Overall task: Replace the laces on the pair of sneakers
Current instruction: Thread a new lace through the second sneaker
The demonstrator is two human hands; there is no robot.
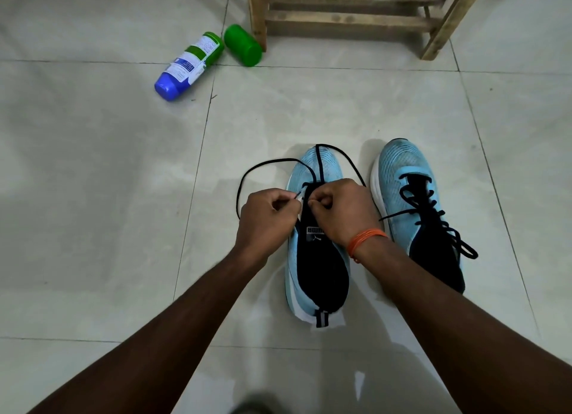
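Half-laced sneaker [315,258] in work; other sneaker [414,197] done. L hand [269,218] pinches black lace [272,162] tip, R hand [340,209] pinches lace too. Next: tip thru eyelet.

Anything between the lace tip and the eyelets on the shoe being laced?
Nothing visible. The left hand pinches the lace tip right at the throat of the unlaced shoe. The right hand, fingers curled, sits there too and hides the eyelets. Slack lace loops over the toe, clear of the path.
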